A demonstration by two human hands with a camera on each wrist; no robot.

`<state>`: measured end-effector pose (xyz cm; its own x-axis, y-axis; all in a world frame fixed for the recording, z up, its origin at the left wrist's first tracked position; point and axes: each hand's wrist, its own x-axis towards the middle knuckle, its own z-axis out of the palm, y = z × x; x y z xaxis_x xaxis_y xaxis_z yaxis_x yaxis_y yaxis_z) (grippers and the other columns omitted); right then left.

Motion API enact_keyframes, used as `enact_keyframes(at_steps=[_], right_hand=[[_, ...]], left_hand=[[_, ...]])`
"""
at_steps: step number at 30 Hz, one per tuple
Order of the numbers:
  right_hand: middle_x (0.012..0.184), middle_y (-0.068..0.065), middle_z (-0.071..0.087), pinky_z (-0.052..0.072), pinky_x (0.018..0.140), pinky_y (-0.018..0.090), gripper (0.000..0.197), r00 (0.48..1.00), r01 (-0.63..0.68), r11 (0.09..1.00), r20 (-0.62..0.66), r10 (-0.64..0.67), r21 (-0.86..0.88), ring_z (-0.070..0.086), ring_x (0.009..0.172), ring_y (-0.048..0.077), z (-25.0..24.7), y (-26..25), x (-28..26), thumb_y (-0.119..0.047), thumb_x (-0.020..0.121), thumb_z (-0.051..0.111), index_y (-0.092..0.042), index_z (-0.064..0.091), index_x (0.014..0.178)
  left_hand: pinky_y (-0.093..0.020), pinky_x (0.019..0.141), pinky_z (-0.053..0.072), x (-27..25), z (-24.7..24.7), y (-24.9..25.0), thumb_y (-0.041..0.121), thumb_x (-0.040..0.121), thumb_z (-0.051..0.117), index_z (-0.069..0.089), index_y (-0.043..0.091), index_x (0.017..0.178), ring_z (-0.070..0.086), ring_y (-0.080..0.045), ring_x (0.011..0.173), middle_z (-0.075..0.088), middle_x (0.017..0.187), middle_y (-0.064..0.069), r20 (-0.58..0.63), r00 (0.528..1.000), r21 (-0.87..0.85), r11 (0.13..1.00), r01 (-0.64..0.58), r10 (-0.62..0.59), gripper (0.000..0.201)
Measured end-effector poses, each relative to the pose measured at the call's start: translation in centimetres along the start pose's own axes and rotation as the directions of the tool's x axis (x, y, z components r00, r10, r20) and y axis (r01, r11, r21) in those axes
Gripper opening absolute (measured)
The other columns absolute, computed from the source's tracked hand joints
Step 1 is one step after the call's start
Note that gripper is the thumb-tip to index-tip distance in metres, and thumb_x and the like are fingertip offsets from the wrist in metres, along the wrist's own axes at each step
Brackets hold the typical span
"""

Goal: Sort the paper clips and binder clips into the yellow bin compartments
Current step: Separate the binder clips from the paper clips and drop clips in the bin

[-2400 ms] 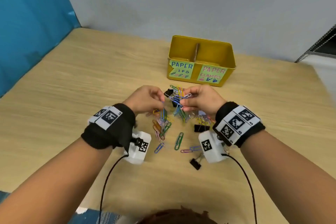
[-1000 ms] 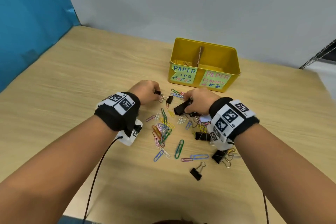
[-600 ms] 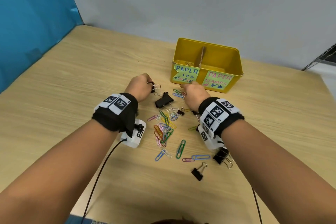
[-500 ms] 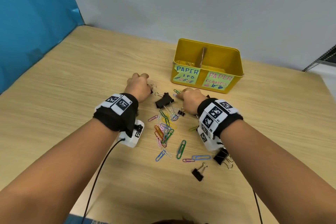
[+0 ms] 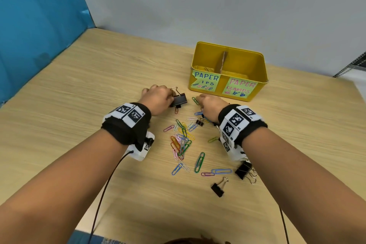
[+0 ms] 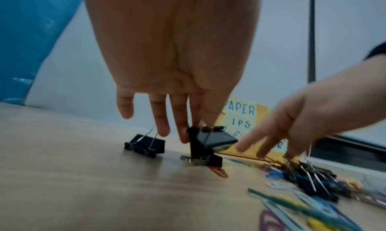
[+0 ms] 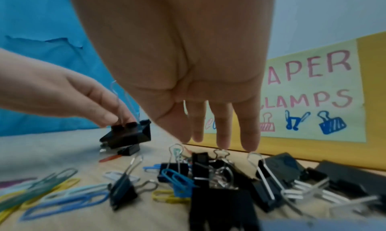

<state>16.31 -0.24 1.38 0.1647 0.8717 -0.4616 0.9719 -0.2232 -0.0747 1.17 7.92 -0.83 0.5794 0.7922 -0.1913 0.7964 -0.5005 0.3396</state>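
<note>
A: While the left hand (image 5: 158, 99) pinched the wire handles of a large black metal binder clip (image 5: 179, 100), the clip hung tilted, low over the light wood-grain table (image 5: 79, 89). Thumb and forefinger were closed on the handles, other fingers (image 6: 160, 119) loose and extended.

B: Anything under it?

A: A smaller black binder clip (image 6: 205, 159) lay on the table directly below, touching or nearly so; couldn't tell. A red paper clip (image 6: 218, 171) lay just beside that. Another small black binder clip (image 6: 146, 145) sat to its left, apart.

B: Right hand?

A: Right hand (image 5: 213, 105) was held over a heap of black binder clips (image 7: 240, 176), fingers (image 7: 222, 127) straight, pointing down, tips just above the wire loops. Wrist view showed nothing gripped; the thumb tip sat close to one loop, contact unclear.

B: Bin?

A: Yellow metal bin (image 5: 259, 77) stood beyond both hands, cardboard divider (image 5: 222, 61) down the middle. Left compartment labelled "PAPER ..IPS", right one "PAPER CLAMPS". A few paper clips were visible in the left one; right one's floor was hidden.

B: Loose stock?

A: Scattered coloured paper clips (image 5: 182, 140) lay between the wrists. Two more black binder clips (image 5: 242, 170) lay near the right forearm.
</note>
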Motion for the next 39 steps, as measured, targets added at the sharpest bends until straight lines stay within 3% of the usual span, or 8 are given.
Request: enact_keyframes(at_steps=[7, 14, 18, 24, 27, 32, 36, 39], right_hand=[[0.139, 0.007, 0.054, 0.042, 0.106, 0.034, 0.051, 0.999, 0.023, 0.996, 0.04, -0.027, 0.088, 0.05, 0.126, 0.026, -0.7, -1.0, -0.4, 0.005, 0.09, 0.035, -0.015, 0.054, 0.132], [0.152, 0.002, 0.023, 0.04, 0.103, 0.052, 0.081, 0.986, 0.104, 0.991, 0.14, -0.092, -0.08, 0.03, 0.134, 0.034, 1.1, -3.1, -0.9, 0.008, 0.086, 0.034, -0.043, 0.013, 0.147], [0.161, 0.0, 0.0, 0.027, 0.112, 0.052, 0.077, 0.959, 0.18, 0.965, 0.253, -0.129, -0.193, 0.013, 0.145, 0.034, 0.6, -2.5, -1.9, 0.01, 0.089, 0.029, -0.035, 0.012, 0.149], [0.159, -0.006, 0.015, 0.029, 0.112, 0.052, 0.072, 0.978, 0.161, 0.983, 0.144, -0.148, -0.084, 0.021, 0.144, 0.026, 0.6, -2.0, -1.6, 0.009, 0.086, 0.03, -0.022, 0.017, 0.15], [0.157, -0.007, 0.021, 0.031, 0.111, 0.052, 0.072, 0.974, 0.186, 0.98, 0.144, -0.175, -0.065, 0.024, 0.142, 0.025, 0.8, -3.2, -1.1, 0.01, 0.085, 0.031, -0.021, 0.02, 0.149], [0.152, 0.002, 0.031, 0.036, 0.108, 0.05, 0.058, 0.984, 0.122, 0.987, 0.147, -0.106, -0.104, 0.035, 0.135, 0.029, 0.5, -3.2, -0.7, 0.005, 0.088, 0.033, -0.012, 0.031, 0.144], [0.157, 0.008, 0.021, 0.037, 0.109, 0.043, 0.055, 0.975, 0.136, 0.974, 0.197, -0.1, -0.18, 0.037, 0.136, 0.032, 0.8, -3.4, -1.4, 0.004, 0.091, 0.034, -0.006, 0.029, 0.145], [0.151, 0.007, 0.037, 0.034, 0.111, 0.036, 0.055, 0.967, 0.183, 0.982, 0.189, -0.171, -0.047, 0.041, 0.135, 0.027, 0.5, -2.7, -2.4, 0.002, 0.092, 0.03, -0.016, 0.036, 0.144]], left_hand=[[-0.044, 0.106, 0.026, 0.0, 0.3, -0.5, 0.042, 0.09, 0.05, 0.049, 0.022, 0.133, 0.036, -0.028, 0.129, 0.046, 0.137, -0.007, -0.114, 0.988, -0.015, 0.994, 0.108, -0.109, 0.047], [-0.047, 0.104, 0.031, 0.5, 0.9, -0.2, 0.04, 0.087, 0.056, 0.042, 0.029, 0.137, 0.039, -0.031, 0.127, 0.047, 0.134, -0.009, -0.048, 0.996, 0.14, 0.986, 0.087, -0.081, 0.053], [-0.046, 0.101, 0.034, 0.6, 0.5, -0.4, 0.037, 0.091, 0.051, 0.052, 0.023, 0.13, 0.042, -0.03, 0.124, 0.051, 0.13, -0.009, -0.064, 0.993, 0.211, 0.972, 0.107, -0.096, 0.042], [-0.041, 0.094, 0.04, -0.1, -0.2, 0.3, 0.023, 0.084, 0.062, 0.054, 0.012, 0.116, 0.052, -0.031, 0.112, 0.055, 0.121, -0.012, -0.252, 0.964, 0.055, 0.993, 0.1, -0.083, 0.034], [-0.038, 0.089, 0.05, -1.0, -0.7, 0.2, 0.014, 0.085, 0.059, 0.066, 0.014, 0.1, 0.062, -0.029, 0.1, 0.067, 0.11, -0.011, -0.114, 0.979, -0.045, 0.986, 0.163, -0.167, 0.016], [-0.041, 0.106, 0.041, -3.1, 0.0, -0.7, 0.005, 0.091, 0.039, 0.047, 0.017, 0.137, 0.048, -0.033, 0.122, 0.045, 0.134, -0.017, 0.271, 0.961, 0.113, 0.993, 0.023, -0.053, 0.048], [-0.047, 0.106, 0.038, -4.3, 0.0, -0.3, 0.016, 0.095, 0.036, 0.032, 0.017, 0.143, 0.037, -0.036, 0.125, 0.035, 0.136, -0.016, 0.373, 0.927, 0.291, 0.953, -0.079, -0.037, 0.048], [-0.048, 0.106, 0.036, -5.3, -0.3, 0.2, 0.024, 0.096, 0.036, 0.043, 0.02, 0.137, 0.033, -0.035, 0.126, 0.035, 0.138, -0.013, 0.434, 0.901, 0.322, 0.935, -0.149, -0.006, 0.042]])
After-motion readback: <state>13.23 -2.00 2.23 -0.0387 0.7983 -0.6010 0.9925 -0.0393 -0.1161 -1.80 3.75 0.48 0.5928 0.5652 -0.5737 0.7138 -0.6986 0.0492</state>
